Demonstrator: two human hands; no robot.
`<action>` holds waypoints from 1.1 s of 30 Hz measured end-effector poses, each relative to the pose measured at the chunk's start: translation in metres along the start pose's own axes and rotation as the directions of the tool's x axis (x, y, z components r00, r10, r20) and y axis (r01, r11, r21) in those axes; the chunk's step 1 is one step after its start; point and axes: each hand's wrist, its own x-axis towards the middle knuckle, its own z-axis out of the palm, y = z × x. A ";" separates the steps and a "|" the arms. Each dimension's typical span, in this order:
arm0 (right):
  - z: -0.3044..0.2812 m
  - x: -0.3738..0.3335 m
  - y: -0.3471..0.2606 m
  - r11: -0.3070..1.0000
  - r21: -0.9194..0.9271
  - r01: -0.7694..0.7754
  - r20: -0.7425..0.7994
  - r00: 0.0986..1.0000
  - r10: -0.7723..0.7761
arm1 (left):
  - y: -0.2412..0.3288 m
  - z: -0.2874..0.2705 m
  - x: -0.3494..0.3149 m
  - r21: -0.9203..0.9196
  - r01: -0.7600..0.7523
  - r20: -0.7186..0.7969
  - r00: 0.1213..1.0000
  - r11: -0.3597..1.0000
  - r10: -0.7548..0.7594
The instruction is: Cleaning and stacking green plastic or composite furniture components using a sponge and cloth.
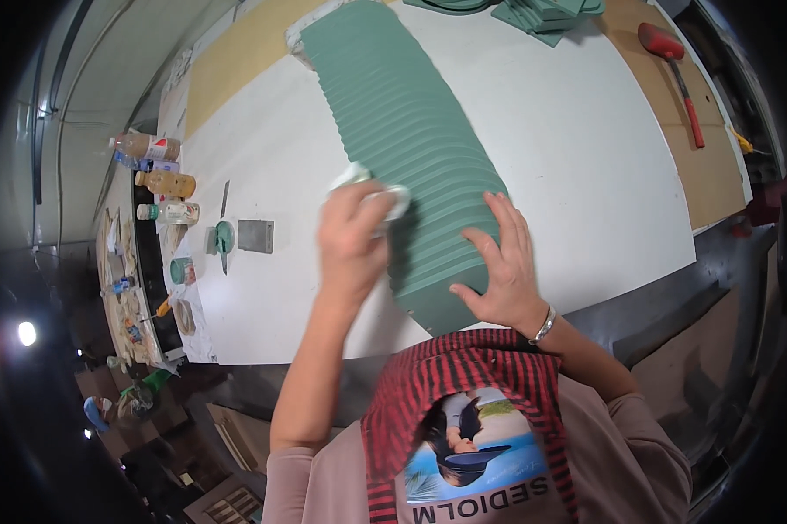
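A long row of overlapping flat green pieces (402, 113) runs from the far middle of the white tabletop towards me, fanned like roof tiles. My left hand (352, 231) is closed around a crumpled white cloth (396, 205), held at the row's left edge. Motion blurs that hand a little. On the row's right edge, near its close end, my right hand (507, 271) rests with fingers spread, holding nothing. A bracelet circles that wrist. The nearest piece (446, 306) shows its whole flat face at the table's front edge.
Left of the row lie a grey rectangular block (255, 236), a green-smeared small dish (225, 236) and a thin blade (225, 199). Several bottles (166, 183) stand along the left edge. More green pieces (546, 17) are piled at the back. A red mallet (673, 52) lies on brown board, far right.
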 end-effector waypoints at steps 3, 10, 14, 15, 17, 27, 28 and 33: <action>-0.004 0.007 0.001 0.999 0.032 -0.001 0.040 0.999 -0.001 | 0.014 0.016 0.009 0.007 -0.102 0.174 0.980 0.995 0.099; -0.005 0.014 0.002 0.996 -0.042 -0.075 0.119 0.990 0.080 | -0.021 -0.009 -0.015 -0.038 0.251 0.000 0.968 0.967 -0.251; -0.002 0.023 0.002 0.998 0.029 -0.056 0.128 0.990 0.052 | 0.020 0.037 0.039 -0.049 -0.057 0.205 0.977 0.997 0.066; -0.005 0.025 0.002 0.997 0.038 -0.066 0.130 0.990 0.060 | 0.016 0.040 0.032 -0.016 -0.061 0.221 0.973 0.998 0.063; -0.008 0.024 0.008 0.996 0.036 -0.082 0.148 0.986 0.076 | -0.004 0.032 0.012 0.010 -0.020 0.251 0.968 1.000 0.017; -0.012 0.025 0.004 0.993 0.038 -0.113 0.154 0.982 0.106 | 0.010 0.037 0.096 -0.051 0.010 0.142 0.990 0.999 -0.003; -0.012 0.025 0.003 0.994 0.047 -0.096 0.136 0.987 0.089 | 0.014 0.048 0.098 0.092 -0.107 0.212 0.973 0.990 0.086; -0.012 0.023 0.003 0.987 0.019 -0.161 0.176 0.972 0.155 | -0.082 0.006 0.023 0.022 0.015 0.284 0.959 1.000 -0.021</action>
